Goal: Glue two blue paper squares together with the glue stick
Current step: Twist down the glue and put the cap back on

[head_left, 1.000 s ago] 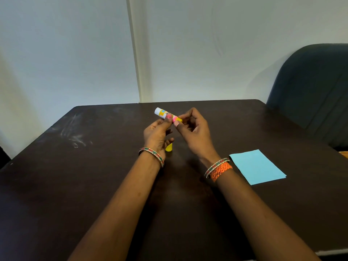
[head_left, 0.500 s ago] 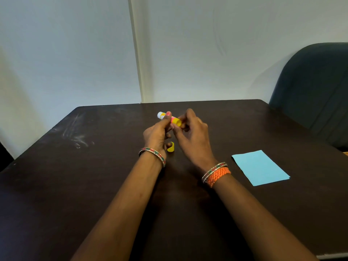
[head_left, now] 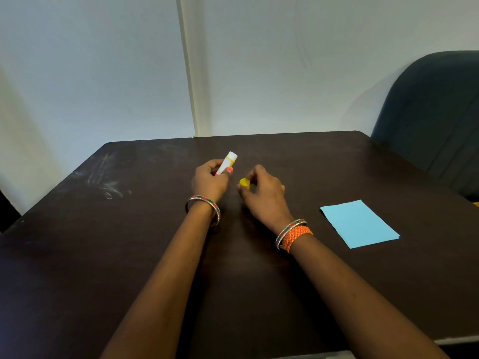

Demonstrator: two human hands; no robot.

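My left hand (head_left: pixel 210 181) grips a white and yellow glue stick (head_left: pixel 228 161) that points up and away from me over the middle of the dark table (head_left: pixel 103 255). Just to its right, my right hand (head_left: pixel 264 193) pinches a small yellow cap (head_left: pixel 244 183) at its fingertips, low over the table. Blue paper (head_left: pixel 359 224) lies flat on the table to the right of my right wrist, apart from both hands. It looks like one sheet, though a second edge shows at its near right corner.
A dark blue chair (head_left: pixel 435 115) stands at the table's far right corner. A pale wall rises behind the table's far edge. Chalky scuffs (head_left: pixel 106 182) mark the table at the far left.
The hands were together on the glue stick. Now they have parted: the left keeps the stick, turned more upright, and the right has dropped toward the table with a yellow cap in its fingers.
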